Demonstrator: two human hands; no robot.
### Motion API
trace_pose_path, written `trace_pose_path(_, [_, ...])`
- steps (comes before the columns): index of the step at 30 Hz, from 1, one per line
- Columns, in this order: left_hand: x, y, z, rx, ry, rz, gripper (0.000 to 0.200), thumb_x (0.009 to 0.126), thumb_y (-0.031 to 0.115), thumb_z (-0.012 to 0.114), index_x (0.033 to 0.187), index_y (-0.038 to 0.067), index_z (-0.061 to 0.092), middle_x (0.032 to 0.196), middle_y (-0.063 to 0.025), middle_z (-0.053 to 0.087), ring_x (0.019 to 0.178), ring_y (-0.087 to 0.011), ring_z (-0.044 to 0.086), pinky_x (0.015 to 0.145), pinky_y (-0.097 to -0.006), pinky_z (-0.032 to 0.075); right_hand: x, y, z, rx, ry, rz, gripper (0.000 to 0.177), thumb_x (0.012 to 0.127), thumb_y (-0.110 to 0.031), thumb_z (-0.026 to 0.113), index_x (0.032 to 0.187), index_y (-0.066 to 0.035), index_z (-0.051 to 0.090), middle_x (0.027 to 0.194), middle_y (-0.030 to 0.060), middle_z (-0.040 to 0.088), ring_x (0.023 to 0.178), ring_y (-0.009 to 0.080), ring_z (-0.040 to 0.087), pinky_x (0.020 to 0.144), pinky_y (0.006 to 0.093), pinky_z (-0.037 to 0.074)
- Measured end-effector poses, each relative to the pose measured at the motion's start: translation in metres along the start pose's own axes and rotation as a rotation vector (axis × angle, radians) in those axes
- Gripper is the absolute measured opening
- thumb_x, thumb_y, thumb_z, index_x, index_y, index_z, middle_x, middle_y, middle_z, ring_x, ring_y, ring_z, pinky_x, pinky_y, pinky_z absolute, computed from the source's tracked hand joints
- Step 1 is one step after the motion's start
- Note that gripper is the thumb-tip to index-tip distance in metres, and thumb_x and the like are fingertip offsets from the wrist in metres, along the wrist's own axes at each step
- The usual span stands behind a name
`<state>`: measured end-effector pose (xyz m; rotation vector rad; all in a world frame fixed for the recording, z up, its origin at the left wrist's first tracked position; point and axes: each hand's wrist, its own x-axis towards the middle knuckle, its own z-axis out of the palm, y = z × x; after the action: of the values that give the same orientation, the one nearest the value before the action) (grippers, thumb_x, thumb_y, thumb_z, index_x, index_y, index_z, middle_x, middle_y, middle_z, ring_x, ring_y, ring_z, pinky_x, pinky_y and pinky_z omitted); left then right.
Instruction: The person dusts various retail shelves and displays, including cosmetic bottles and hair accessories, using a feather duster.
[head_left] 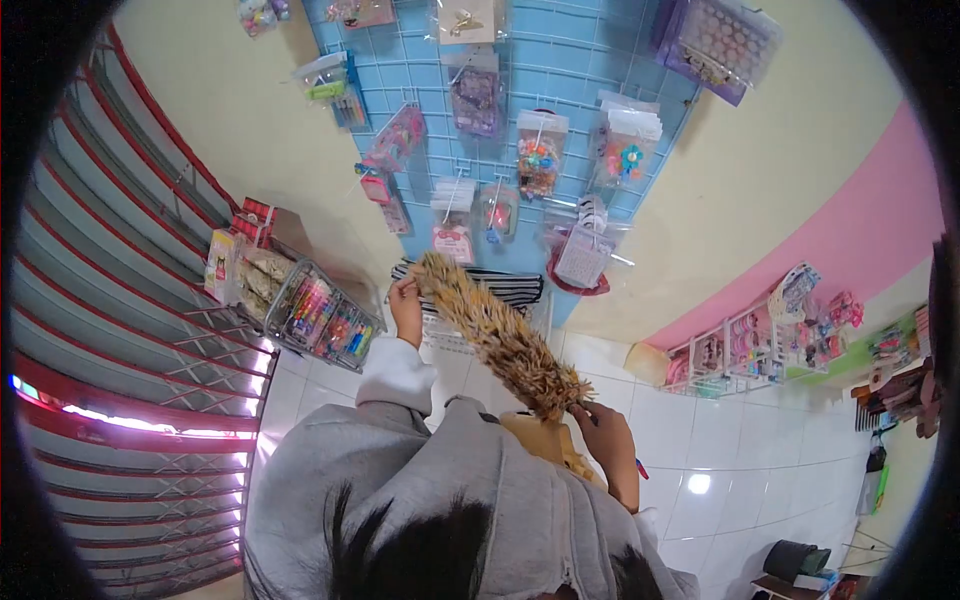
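A brown and tan feather duster (500, 335) lies slantwise in front of me, its tip up to the left. My right hand (608, 440) is closed around its lower right end; the handle is hidden. My left hand (406, 310) is raised beside the duster's tip, with its fingers bent at the left edge of a black-and-white striped item (510, 288). Whether those fingers pinch the striped item or the feathers is hard to make out. The striped item sits below the wall display, partly covered by the duster.
A blue wall panel with white wire grid (400, 60) carries several hanging packets. At left, a wire basket (325, 315) of colourful goods stands near a folding metal shutter (130, 240). White racks (725, 350) with pink accessories line the right wall above the white tiled floor (680, 430).
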<state>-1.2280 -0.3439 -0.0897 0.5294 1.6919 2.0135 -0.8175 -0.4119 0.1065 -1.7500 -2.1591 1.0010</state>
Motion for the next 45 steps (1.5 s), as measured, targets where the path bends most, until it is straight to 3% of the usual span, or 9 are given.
trace_pose_path(9, [-0.021, 0.043, -0.03, 0.192, -0.181, 0.194, 0.019, 0.096, 0.018, 0.053, 0.105, 0.003, 0.058, 0.098, -0.0054, 0.06, 0.089, -0.0123, 0.054, 0.082, -0.0277, 0.043, -0.013, -0.02, 0.045, 0.044, 0.055, 0.051, 0.04, 0.092, -0.039, 0.054, 0.092, -0.001, 0.068, 0.072, 0.0234, 0.062, 0.068, 0.0413, 0.06, 0.061, 0.0463, 0.046])
trace_pose_path(12, [0.003, 0.039, -0.033, 0.258, -0.078, 0.405, 0.015, 0.096, 0.018, 0.054, 0.105, 0.007, 0.058, 0.094, -0.0016, 0.059, 0.083, -0.0081, 0.052, 0.071, -0.022, 0.041, -0.024, -0.023, 0.058, -0.003, 0.044, 0.07, 0.041, 0.092, -0.038, 0.054, 0.095, 0.0, 0.068, 0.071, 0.0234, 0.062, 0.066, 0.0383, 0.061, 0.062, 0.0442, 0.046])
trace_pose_path(13, [0.015, 0.039, -0.035, 0.184, -0.103, 0.257, 0.019, 0.095, 0.018, 0.054, 0.105, 0.003, 0.058, 0.103, -0.0073, 0.059, 0.095, -0.0166, 0.054, 0.087, -0.0299, 0.042, -0.027, -0.026, 0.062, 0.016, 0.044, 0.067, 0.04, 0.092, -0.038, 0.054, 0.096, 0.0, 0.068, 0.071, 0.0232, 0.062, 0.066, 0.0384, 0.061, 0.062, 0.0441, 0.046])
trace_pose_path(22, [0.168, 0.069, -0.03, 0.111, 0.166, 0.354, 0.024, 0.092, 0.013, 0.053, 0.112, -0.001, 0.054, 0.113, -0.0131, 0.054, 0.101, -0.0214, 0.053, 0.091, -0.0331, 0.042, 0.004, -0.101, 0.111, -0.074, 0.16, 0.154, 0.037, 0.088, -0.042, 0.059, 0.098, -0.009, 0.07, 0.063, 0.0163, 0.061, 0.059, 0.0338, 0.06, 0.056, 0.0404, 0.045])
trace_pose_path(29, [0.258, 0.074, -0.045, 0.106, -0.066, 0.233, 0.033, 0.089, 0.007, 0.053, 0.121, 0.001, 0.049, 0.122, -0.0153, 0.05, 0.107, -0.0231, 0.052, 0.093, -0.0328, 0.042, 0.067, -0.172, 0.14, -0.018, 0.284, 0.231, 0.041, 0.087, -0.049, 0.057, 0.097, -0.012, 0.071, 0.063, 0.0155, 0.062, 0.061, 0.0355, 0.062, 0.056, 0.0419, 0.047])
trace_pose_path(34, [0.299, 0.054, -0.036, 0.035, -0.292, 0.169, 0.049, 0.086, 0.008, 0.062, 0.129, 0.0, 0.039, 0.129, -0.0185, 0.043, 0.117, -0.0269, 0.047, 0.099, -0.0348, 0.039, 0.083, -0.202, 0.17, -0.106, 0.35, 0.296, 0.039, 0.088, -0.049, 0.057, 0.093, -0.013, 0.071, 0.061, 0.0151, 0.061, 0.06, 0.0349, 0.062, 0.055, 0.0424, 0.047])
trace_pose_path(37, [0.333, 0.008, -0.035, 0.109, -0.504, 0.399, 0.066, 0.082, 0.013, 0.07, 0.134, 0.0, 0.031, 0.129, -0.0203, 0.04, 0.125, -0.0293, 0.041, 0.104, -0.0376, 0.035, 0.082, -0.215, 0.182, -0.189, 0.297, 0.338, 0.039, 0.087, -0.049, 0.058, 0.092, -0.013, 0.071, 0.063, 0.0146, 0.063, 0.061, 0.0343, 0.062, 0.055, 0.0422, 0.048])
trace_pose_path(40, [0.321, 0.017, -0.024, -0.014, -0.53, 0.389, 0.09, 0.074, 0.027, 0.079, 0.139, 0.0, 0.023, 0.127, -0.0221, 0.04, 0.127, -0.0344, 0.037, 0.105, -0.0422, 0.034, 0.077, -0.218, 0.185, -0.258, 0.271, 0.342, 0.041, 0.085, -0.05, 0.061, 0.094, -0.012, 0.072, 0.065, 0.0131, 0.065, 0.062, 0.0334, 0.063, 0.056, 0.0416, 0.048])
trace_pose_path(45, [0.284, 0.075, 0.002, 0.582, -0.266, 0.355, 0.119, 0.057, 0.044, 0.086, 0.143, 0.002, 0.015, 0.13, -0.0264, 0.037, 0.124, -0.0436, 0.037, 0.1, -0.0501, 0.036, 0.069, -0.229, 0.174, -0.282, 0.274, 0.33, 0.037, 0.084, -0.048, 0.062, 0.094, -0.014, 0.072, 0.064, 0.0105, 0.065, 0.061, 0.0323, 0.063, 0.056, 0.0409, 0.048])
